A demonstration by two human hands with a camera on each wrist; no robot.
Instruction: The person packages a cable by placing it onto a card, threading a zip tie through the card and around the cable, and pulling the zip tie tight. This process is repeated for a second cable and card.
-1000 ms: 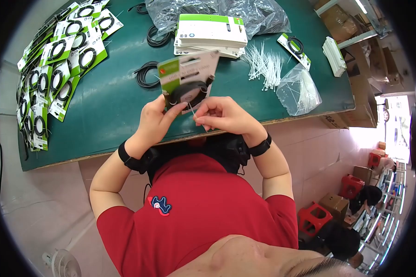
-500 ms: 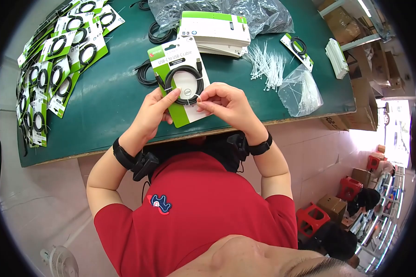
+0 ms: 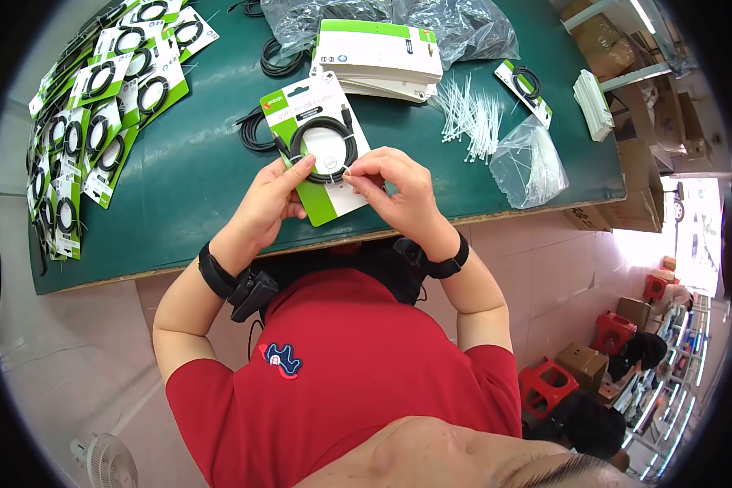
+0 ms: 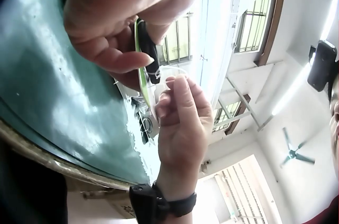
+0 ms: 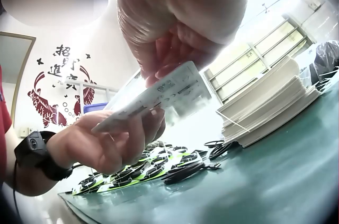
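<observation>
Green work table (image 3: 203, 179), seen from the head camera, bearing the finished carded cables (image 3: 98, 106) fanned along its left side, a stack of blank cards (image 3: 378, 53) at the far edge, loose cable coils (image 3: 256, 130) and a scatter of white cable ties (image 3: 468, 110) beside a clear bag (image 3: 529, 163). Above the near edge the person holds one backing card (image 3: 321, 146), green-bordered, with a black cable coil (image 3: 325, 150) lying on its face. The left hand (image 3: 268, 203) is clamped on the card's lower left edge, thumb pressing the coil down. The right hand (image 3: 398, 191) has its fingers curled together at the coil's right side, apparently pinching a thin tie against the card; the tie itself is too fine to see plainly. For a sound fastening, judgement suggests keeping the left thumb firmly on the coil so it stays centred, holding the card flat, not bowed, and drawing the tie snug without creasing the card. Both wrist views show the card edge-on between the two hands.
</observation>
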